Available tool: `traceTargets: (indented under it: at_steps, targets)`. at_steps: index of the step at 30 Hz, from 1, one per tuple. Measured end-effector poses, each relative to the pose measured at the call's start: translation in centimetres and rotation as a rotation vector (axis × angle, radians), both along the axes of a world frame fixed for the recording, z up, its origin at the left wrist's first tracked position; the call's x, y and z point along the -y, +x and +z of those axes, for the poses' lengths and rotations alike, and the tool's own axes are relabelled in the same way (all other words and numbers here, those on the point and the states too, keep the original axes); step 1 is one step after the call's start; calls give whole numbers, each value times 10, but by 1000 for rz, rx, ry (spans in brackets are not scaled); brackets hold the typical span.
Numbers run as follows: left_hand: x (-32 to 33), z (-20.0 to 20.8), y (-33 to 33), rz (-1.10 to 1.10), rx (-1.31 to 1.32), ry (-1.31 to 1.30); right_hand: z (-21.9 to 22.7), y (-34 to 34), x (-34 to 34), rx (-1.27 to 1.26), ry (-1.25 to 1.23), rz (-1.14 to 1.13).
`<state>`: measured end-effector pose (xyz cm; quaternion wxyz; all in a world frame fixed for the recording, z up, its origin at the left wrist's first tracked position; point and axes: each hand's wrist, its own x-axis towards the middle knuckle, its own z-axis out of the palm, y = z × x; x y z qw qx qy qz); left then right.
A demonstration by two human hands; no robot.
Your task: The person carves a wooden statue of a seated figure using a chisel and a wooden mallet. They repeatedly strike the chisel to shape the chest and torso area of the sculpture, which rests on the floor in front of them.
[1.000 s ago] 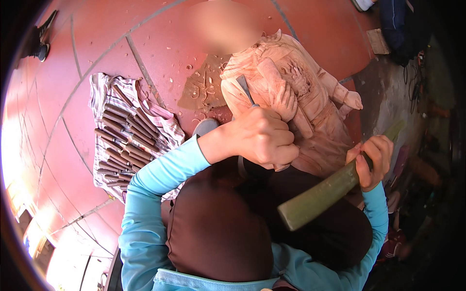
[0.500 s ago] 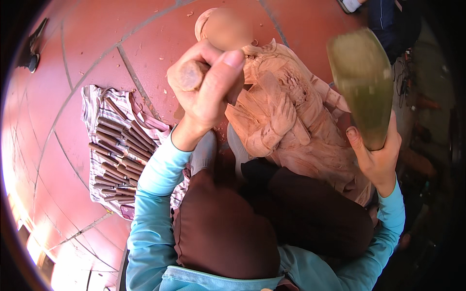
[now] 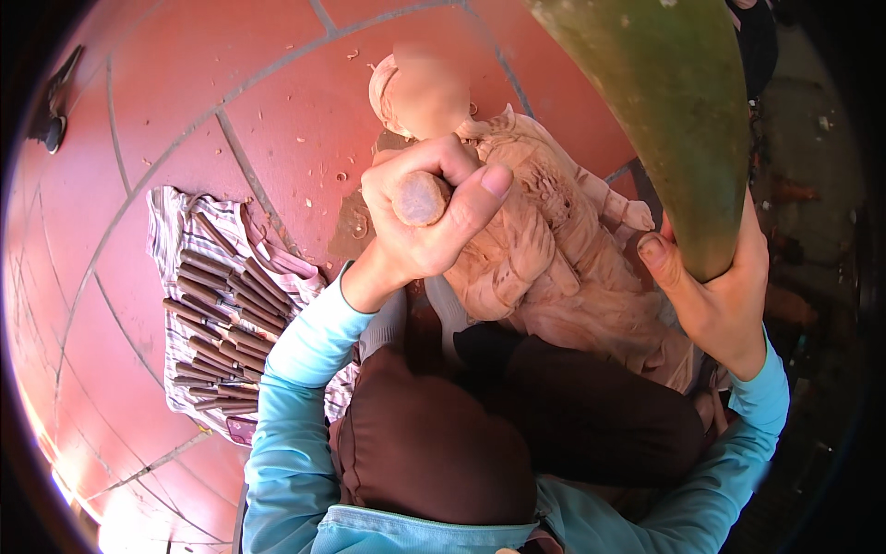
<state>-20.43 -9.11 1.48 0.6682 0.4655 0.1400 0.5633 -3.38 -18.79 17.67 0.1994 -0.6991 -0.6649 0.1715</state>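
Observation:
A carved wooden figure (image 3: 526, 249) with a draped robe and a carved hand on its chest lies in front of me, by my legs. Over its upper body my left hand (image 3: 429, 208) is wrapped round a chisel handle (image 3: 421, 198), whose round butt end faces up at me. The chisel's blade is hidden beneath the fist. On the right, my right hand (image 3: 724, 295) grips the narrow lower end of a greenish mallet (image 3: 678, 111), raised high and close to the camera, its wide end cut off by the top edge.
Several brown-handled chisels (image 3: 221, 319) lie on a striped cloth (image 3: 175, 217) to my left, with a patterned phone (image 3: 242, 430) at its near edge. Wood shavings dot the red tiled floor (image 3: 194, 111). Dark clutter fills the far right.
My left hand with the chisel has moved right and nearer to me over the figure. The mallet has risen toward the camera and looks larger.

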Motion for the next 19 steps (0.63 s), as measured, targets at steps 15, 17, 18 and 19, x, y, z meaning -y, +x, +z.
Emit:
traceTargets:
  at_steps: [15, 17, 18, 19]
  targets:
    - [-1, 5, 1, -30, -30, 7, 8, -3, -6, -10, 48, 61]
    - [-1, 8, 1, -41, -83, -16, 11, -4, -8, -28, 68, 61]
    - [1, 10, 1, 7, -117, 43, 12, -4, -8, -43, 77, 62]
    - [6, 9, 0, 54, -152, 102, 10, -7, -8, -71, 87, 66]
